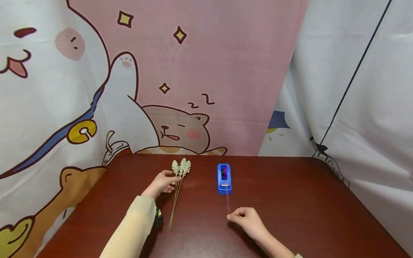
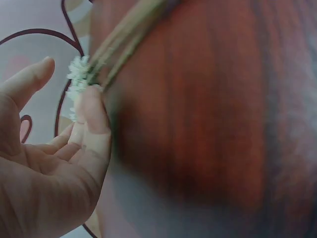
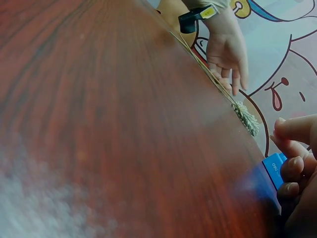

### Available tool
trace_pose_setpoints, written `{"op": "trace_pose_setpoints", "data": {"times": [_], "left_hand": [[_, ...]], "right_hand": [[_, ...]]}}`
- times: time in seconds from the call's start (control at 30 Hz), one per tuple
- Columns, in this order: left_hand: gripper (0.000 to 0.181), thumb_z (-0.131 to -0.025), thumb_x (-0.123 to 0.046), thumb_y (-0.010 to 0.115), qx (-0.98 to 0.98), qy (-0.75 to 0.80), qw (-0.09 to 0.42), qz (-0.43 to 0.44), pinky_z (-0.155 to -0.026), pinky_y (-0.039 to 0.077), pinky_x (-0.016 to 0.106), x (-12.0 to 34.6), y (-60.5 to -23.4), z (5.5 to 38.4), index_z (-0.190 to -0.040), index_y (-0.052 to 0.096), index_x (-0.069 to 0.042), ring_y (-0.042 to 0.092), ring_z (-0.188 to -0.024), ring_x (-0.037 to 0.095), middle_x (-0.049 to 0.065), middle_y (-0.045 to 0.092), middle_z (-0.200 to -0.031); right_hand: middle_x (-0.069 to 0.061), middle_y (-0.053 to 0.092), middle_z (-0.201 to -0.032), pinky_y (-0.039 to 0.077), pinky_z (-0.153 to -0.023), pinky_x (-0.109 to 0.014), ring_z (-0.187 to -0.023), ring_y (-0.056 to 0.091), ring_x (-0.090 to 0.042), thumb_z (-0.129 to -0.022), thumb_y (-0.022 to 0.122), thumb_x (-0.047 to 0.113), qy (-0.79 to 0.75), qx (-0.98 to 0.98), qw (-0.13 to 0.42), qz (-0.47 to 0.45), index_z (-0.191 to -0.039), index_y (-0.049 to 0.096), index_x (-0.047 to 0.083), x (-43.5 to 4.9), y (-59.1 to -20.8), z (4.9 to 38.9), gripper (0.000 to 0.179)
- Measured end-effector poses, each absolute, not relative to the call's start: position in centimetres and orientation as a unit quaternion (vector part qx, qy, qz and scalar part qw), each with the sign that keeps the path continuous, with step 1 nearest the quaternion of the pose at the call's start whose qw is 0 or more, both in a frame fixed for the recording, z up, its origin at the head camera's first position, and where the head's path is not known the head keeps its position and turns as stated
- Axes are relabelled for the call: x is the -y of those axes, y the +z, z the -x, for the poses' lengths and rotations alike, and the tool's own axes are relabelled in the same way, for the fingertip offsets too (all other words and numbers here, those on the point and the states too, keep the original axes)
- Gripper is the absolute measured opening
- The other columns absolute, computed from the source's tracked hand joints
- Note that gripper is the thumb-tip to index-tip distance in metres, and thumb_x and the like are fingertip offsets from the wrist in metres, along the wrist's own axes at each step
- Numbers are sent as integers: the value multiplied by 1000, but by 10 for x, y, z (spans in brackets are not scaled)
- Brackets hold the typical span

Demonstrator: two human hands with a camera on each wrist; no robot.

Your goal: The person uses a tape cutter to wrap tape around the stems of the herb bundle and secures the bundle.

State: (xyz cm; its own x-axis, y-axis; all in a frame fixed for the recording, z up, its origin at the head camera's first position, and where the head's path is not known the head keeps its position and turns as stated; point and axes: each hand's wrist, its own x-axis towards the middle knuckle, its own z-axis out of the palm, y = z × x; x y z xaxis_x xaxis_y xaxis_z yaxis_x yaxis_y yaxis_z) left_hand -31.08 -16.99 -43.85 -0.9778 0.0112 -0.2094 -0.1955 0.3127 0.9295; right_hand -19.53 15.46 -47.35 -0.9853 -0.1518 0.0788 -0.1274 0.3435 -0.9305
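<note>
A small bunch of dried flowers with pale heads and thin stems lies on the left part of the table. My left hand is beside the stems just below the heads. In the left wrist view its fingertips are right at the stems, with the thumb apart from them. Right of the flowers stands a blue tape dispenser with a purple roll core. A clear strip of tape stretches from it toward me. My right hand pinches the strip's free end between thumb and index finger.
The dark red-brown wooden table reaches back to a cartoon-printed curtain, which also hangs along both sides. A black device is strapped to the left wrist.
</note>
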Motion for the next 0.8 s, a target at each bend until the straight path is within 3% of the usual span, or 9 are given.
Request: {"op": "trace_pose_setpoints", "data": {"times": [0.17, 0.33, 0.63, 0.8], "left_hand": [[74, -88, -23, 72, -793, 593, 120, 68, -49, 46, 27, 170, -445, 311, -142, 28, 5, 49, -50, 15, 8, 53, -75], [75, -87, -19, 73, -794, 587, 137, 71, -44, 43, 23, 167, -447, 315, -141, 27, 1, 44, -45, 11, 5, 46, -66], [57, -84, 0, 71, -806, 577, 114, 65, -43, 45, 24, 163, -451, 313, -131, 39, 0, 48, -43, 11, 12, 58, -76], [40, -84, 3, 69, -811, 572, 103, 66, -42, 45, 24, 159, -451, 313, -118, 48, 1, 48, -41, 11, 11, 57, -71]], "right_hand": [[-10, 70, -81, 36, -52, -22, -60, 45, -5, -81, 73, 7, -560, -824, 6, 86, -76, 72, -4, -149, -459, 187, 12], [-10, 71, -83, 37, -55, -23, -64, 46, -5, -81, 73, 6, -548, -832, 1, 82, -75, 72, -4, -150, -463, 190, 12], [-9, 71, -83, 38, -55, -23, -64, 47, -5, -81, 73, 7, -538, -839, 3, 86, -76, 73, -1, -151, -474, 196, 10], [-9, 70, -83, 38, -56, -23, -65, 47, -5, -81, 74, 8, -541, -837, 6, 77, -76, 73, -2, -151, -474, 196, 11]]}}
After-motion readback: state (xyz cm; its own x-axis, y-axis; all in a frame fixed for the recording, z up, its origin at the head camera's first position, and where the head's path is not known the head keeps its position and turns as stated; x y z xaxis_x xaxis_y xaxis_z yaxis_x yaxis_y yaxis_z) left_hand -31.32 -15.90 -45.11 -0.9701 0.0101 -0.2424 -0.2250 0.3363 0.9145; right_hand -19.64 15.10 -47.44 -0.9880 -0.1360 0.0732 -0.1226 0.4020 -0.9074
